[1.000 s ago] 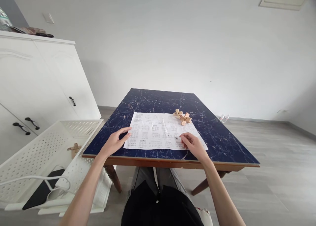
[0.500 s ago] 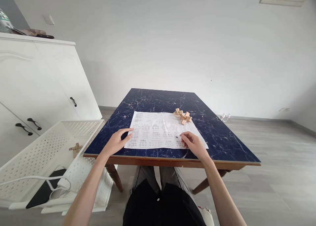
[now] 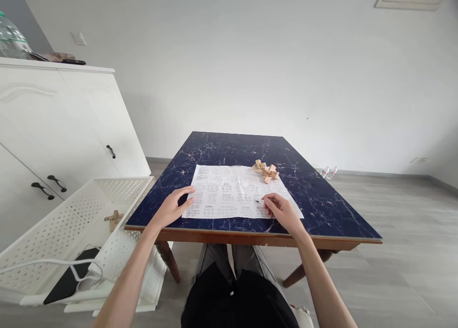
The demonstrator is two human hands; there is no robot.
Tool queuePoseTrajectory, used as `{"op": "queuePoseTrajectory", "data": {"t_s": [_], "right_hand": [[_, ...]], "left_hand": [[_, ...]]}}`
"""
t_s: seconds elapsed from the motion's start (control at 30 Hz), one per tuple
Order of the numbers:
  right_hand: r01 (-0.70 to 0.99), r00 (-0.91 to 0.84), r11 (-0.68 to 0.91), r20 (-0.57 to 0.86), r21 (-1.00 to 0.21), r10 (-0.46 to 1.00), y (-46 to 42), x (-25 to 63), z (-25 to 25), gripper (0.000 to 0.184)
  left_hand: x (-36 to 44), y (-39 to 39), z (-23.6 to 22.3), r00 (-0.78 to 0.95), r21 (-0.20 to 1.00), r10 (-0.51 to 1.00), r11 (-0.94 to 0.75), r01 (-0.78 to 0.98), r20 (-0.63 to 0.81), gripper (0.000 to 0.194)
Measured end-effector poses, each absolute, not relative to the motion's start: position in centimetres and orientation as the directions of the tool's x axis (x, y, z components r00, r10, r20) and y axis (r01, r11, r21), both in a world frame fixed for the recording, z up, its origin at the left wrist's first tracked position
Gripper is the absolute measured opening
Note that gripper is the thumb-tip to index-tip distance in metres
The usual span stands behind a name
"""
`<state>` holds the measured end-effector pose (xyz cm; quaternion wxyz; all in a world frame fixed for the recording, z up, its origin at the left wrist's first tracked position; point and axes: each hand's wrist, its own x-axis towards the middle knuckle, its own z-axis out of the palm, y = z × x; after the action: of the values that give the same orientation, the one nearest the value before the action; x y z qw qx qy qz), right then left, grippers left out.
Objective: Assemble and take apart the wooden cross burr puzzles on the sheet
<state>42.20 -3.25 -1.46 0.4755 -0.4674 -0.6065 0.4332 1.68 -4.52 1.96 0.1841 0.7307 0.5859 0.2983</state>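
A large white printed sheet (image 3: 218, 189), covered with rows of small figures, lies flat near the front of the dark blue table. At its left edge my left hand (image 3: 173, 207) is open, thumb apart from the fingers, fingertips on the paper. My right hand (image 3: 281, 208) rests on the sheet's lower right part with its fingers curled in; whether they hold anything is hidden. Just left of those fingertips is a small dark spot (image 3: 256, 201), too small to name. Interlocking wooden block pieces (image 3: 270, 174) sit at the sheet's upper right corner, touched by neither hand.
The marbled blue table (image 3: 236, 146) stands before a pale wall. To its left, a white perforated basket (image 3: 71, 218) holds a wooden cross-shaped piece (image 3: 113, 219), a black flat object (image 3: 73, 275) and a white cable. Behind it is a white cabinet (image 3: 82, 108). Bottles (image 3: 329, 172) stand on the floor.
The whole view has shifted slightly, so everything appears a little lower and to the right. Both hands keep the same places on the sheet, and the wooden pieces have not moved.
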Motion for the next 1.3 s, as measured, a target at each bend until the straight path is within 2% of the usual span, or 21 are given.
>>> {"op": "queuePoseTrajectory", "data": {"t_s": [0.27,0.57,1.3], "right_hand": [[0.161,-0.110,0.190,0.174,-0.968,0.979,-3.2,42.2,-1.6,0.064],[0.169,-0.110,0.188,0.171,-0.968,0.979,-3.3,42.2,-1.5,0.063],[0.116,-0.116,0.190,0.177,-0.975,0.977,-3.0,42.5,-1.9,0.061]], "left_hand": [[1.0,-3.6,0.5,0.082,0.552,0.954,-0.236,0.800,0.289,0.062],[0.3,-2.8,-0.4,0.077,0.497,0.959,-0.208,0.842,0.272,0.075],[0.8,-3.0,0.6,0.168,0.542,0.953,-0.283,0.792,0.251,0.075]]}}
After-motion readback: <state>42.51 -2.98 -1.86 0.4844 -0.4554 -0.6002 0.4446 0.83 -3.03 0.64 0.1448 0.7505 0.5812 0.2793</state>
